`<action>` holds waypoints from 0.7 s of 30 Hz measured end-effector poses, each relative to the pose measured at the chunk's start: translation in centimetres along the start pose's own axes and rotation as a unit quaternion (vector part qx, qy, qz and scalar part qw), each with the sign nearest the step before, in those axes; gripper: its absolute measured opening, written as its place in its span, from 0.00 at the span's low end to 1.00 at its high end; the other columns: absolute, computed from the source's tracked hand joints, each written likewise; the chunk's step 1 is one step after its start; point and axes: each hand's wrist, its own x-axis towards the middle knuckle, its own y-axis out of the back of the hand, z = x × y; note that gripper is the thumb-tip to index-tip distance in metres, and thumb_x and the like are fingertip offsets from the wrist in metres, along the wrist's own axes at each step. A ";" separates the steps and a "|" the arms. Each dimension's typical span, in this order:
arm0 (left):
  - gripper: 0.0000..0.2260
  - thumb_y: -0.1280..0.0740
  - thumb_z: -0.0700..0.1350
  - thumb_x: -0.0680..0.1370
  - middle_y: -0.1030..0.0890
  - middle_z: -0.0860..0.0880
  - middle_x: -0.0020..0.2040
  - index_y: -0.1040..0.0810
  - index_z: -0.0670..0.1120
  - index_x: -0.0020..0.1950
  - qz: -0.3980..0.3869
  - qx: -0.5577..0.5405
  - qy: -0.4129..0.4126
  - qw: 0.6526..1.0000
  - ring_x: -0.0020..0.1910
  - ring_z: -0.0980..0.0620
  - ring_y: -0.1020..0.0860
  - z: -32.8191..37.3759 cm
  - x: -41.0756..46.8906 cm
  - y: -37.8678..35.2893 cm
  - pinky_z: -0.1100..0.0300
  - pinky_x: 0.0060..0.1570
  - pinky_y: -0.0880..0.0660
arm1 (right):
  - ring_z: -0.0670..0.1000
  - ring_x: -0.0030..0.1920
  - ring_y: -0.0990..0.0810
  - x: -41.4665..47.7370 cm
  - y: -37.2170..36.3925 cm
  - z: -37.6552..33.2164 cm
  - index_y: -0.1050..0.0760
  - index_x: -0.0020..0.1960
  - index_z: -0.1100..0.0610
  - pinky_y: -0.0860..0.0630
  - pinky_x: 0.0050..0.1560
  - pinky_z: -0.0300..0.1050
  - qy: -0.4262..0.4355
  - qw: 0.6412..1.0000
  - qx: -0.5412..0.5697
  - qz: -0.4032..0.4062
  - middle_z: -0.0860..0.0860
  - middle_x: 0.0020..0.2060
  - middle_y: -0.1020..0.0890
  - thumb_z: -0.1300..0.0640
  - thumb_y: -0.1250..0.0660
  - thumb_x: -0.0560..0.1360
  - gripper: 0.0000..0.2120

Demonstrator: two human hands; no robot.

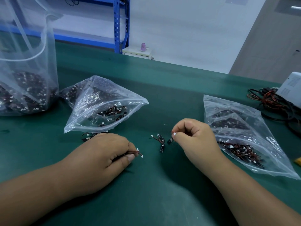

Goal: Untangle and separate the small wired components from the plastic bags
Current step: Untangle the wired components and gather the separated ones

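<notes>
Two bare hands are resting apart on a green tabletop (162, 88). The left hand (104, 154) is curling its fingers and thumb round a few red and black wires (132, 153), whose white ends are poking out past the thumb. The right hand (193, 137) is pinching a white plug (174, 134) between thumb and forefinger, with a small black part (170, 140) hanging just below the fingertips. Between the hands, nearer the right one, a loose cluster (160, 142) of wired components is lying on the tabletop. A few more components (88, 136) are lying just beyond the left hand. Past those, an open bag (104, 103) of clear plastic is holding many components. A second bag (241, 128), also filled, is lying just to the right of the right hand. A tall bag (27, 79) is standing far out to the left of the left hand. A cable tangle (273, 103) is lying well to the right of the right hand, beside a white device (291, 85).
</notes>
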 end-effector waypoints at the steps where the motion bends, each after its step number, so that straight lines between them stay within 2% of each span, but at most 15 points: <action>1: 0.07 0.40 0.54 0.80 0.24 0.61 0.40 0.23 0.56 0.47 0.001 0.003 0.006 1.000 0.42 0.61 0.25 0.0 0.0 0.0 0.61 0.46 0.27 | 0.41 0.26 0.32 0.0 0.0 0.1 0.22 0.34 0.53 0.36 0.27 0.31 -0.010 1.000 -0.011 -0.012 0.42 0.25 0.26 0.70 0.32 0.69 0.13; 6: 0.05 0.33 0.45 0.79 0.22 0.59 0.41 0.22 0.56 0.48 -0.002 0.019 0.022 1.000 0.42 0.56 0.24 0.2 -0.1 -0.1 0.54 0.46 0.24 | 0.40 0.22 0.30 -0.1 -0.1 0.1 0.19 0.34 0.52 0.35 0.24 0.31 -0.035 0.999 -0.024 -0.031 0.43 0.24 0.24 0.71 0.36 0.68 0.15; 9: 0.05 0.36 0.47 0.80 0.22 0.59 0.40 0.21 0.55 0.48 0.004 0.011 0.022 1.000 0.42 0.56 0.23 0.5 0.0 0.1 0.53 0.46 0.24 | 0.40 0.23 0.31 0.0 -0.2 0.0 0.19 0.34 0.50 0.35 0.24 0.31 -0.041 0.999 -0.008 -0.011 0.42 0.24 0.25 0.71 0.35 0.69 0.17; 13: 0.12 0.42 0.51 0.81 0.21 0.57 0.39 0.20 0.54 0.47 0.009 -0.002 0.027 1.000 0.40 0.53 0.22 0.9 0.1 0.1 0.50 0.45 0.24 | 0.41 0.22 0.33 0.1 -0.2 0.1 0.20 0.37 0.48 0.37 0.23 0.31 -0.046 0.999 -0.008 0.018 0.41 0.22 0.26 0.70 0.36 0.69 0.17; 16: 0.12 0.41 0.52 0.78 0.20 0.56 0.39 0.19 0.53 0.47 0.001 -0.005 0.034 0.999 0.41 0.52 0.22 1.1 0.0 0.2 0.50 0.46 0.24 | 0.41 0.23 0.31 0.0 -0.2 0.0 0.21 0.38 0.46 0.35 0.24 0.32 -0.046 0.997 -0.064 0.016 0.40 0.24 0.25 0.67 0.37 0.68 0.17; 18: 0.10 0.39 0.50 0.79 0.20 0.55 0.38 0.19 0.52 0.46 0.003 0.002 0.030 1.000 0.40 0.51 0.22 1.0 0.1 0.2 0.49 0.45 0.24 | 0.42 0.27 0.27 0.0 -0.2 0.0 0.22 0.40 0.45 0.28 0.28 0.36 -0.061 0.989 -0.137 -0.017 0.39 0.27 0.22 0.62 0.36 0.67 0.12; 21: 0.11 0.40 0.50 0.81 0.20 0.55 0.38 0.19 0.52 0.46 0.008 0.005 0.027 1.000 0.40 0.51 0.22 1.0 0.1 0.2 0.50 0.44 0.24 | 0.45 0.36 0.21 -0.2 -0.3 -0.3 0.23 0.40 0.45 0.21 0.37 0.44 -0.098 0.952 -0.282 -0.071 0.41 0.33 0.20 0.55 0.37 0.65 0.07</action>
